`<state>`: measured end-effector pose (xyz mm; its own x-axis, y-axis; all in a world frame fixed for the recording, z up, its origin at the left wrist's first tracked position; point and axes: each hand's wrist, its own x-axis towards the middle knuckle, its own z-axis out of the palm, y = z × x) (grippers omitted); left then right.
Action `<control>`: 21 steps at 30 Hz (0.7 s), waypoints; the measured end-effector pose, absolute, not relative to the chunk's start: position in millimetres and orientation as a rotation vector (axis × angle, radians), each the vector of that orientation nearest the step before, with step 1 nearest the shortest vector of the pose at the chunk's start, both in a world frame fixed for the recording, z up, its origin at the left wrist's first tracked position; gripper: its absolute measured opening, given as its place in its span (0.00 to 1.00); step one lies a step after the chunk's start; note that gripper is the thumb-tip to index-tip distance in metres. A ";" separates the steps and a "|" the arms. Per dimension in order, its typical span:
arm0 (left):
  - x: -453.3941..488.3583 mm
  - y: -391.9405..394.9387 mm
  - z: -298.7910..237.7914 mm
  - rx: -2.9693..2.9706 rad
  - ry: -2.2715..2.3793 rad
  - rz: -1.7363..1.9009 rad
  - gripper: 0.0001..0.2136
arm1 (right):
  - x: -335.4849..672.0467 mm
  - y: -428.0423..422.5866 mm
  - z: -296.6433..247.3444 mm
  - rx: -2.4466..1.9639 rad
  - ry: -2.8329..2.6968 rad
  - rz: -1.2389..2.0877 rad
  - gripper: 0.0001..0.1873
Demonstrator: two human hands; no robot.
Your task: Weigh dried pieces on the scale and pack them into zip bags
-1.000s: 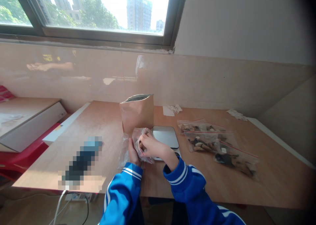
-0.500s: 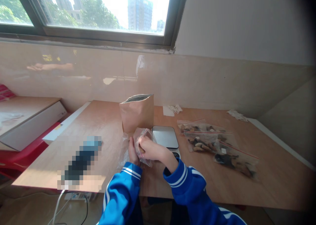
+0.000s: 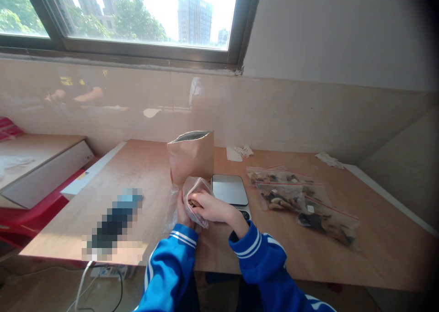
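Observation:
My left hand (image 3: 183, 213) is wrapped round the left side of a clear zip bag (image 3: 202, 221), holding it up with its mouth open toward me. Brown dried pieces (image 3: 194, 203) show inside the opening. The fingers of my right hand (image 3: 212, 206) are bent into the bag's mouth against these pieces; their tips are partly hidden. Just behind the bag stands an open brown paper pouch (image 3: 192, 159) with a silvery lining. A kitchen scale (image 3: 229, 189) with a bare metal plate sits to the right, partly behind my right wrist. Crumpled clear plastic (image 3: 172, 211) lies left of my left hand.
Several zip bags of dark and tan dried pieces (image 3: 279, 200) lie on the right of the wooden table (image 3: 274, 261). Crumpled white tissue (image 3: 244, 151) is near the wall. At the left is a blurred-out dark object (image 3: 115, 223) with a white cable (image 3: 80, 282).
The bag's mouth has opened wider and turned toward me, so more brown pieces show. My right hand has shifted slightly, its fingers still in the bag. The scale and pouch stay put.

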<state>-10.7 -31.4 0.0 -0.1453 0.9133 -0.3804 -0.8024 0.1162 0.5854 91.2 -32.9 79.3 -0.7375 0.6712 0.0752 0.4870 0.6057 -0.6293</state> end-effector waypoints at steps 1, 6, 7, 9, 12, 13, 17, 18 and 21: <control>-10.3 -30.7 1.0 0.165 0.832 1.502 0.19 | 92.8 -32.7 81.1 -0.935 -2.486 0.896 0.12; -9.2 -29.1 3.4 0.154 0.770 1.544 0.14 | 95.3 -29.1 83.1 -0.934 -2.262 0.890 0.12; -9.3 -29.0 3.5 0.155 0.760 1.551 0.14 | 94.6 -28.5 84.3 -0.926 -2.232 0.875 0.12; -9.4 -28.6 3.5 0.156 0.740 1.561 0.13 | 92.8 -28.0 88.5 -0.915 -2.181 0.851 0.11; -8.8 -27.0 3.9 0.153 0.707 1.573 0.13 | 93.1 -28.7 96.0 -0.910 -2.117 0.846 0.08; -8.5 -26.2 4.0 0.153 0.697 1.572 0.13 | 94.7 -29.2 97.7 -0.910 -2.099 0.866 0.07; -8.6 -23.4 2.3 0.185 0.652 1.542 0.15 | 106.2 -29.8 101.3 -0.920 -1.948 0.991 0.06; -9.5 -23.3 0.8 0.202 0.668 1.530 0.15 | 108.9 -28.3 103.3 -0.920 -1.883 1.000 0.07; -14.4 -25.0 -4.5 0.248 0.778 1.470 0.19 | 112.7 -15.3 118.5 -0.889 -1.674 0.930 0.11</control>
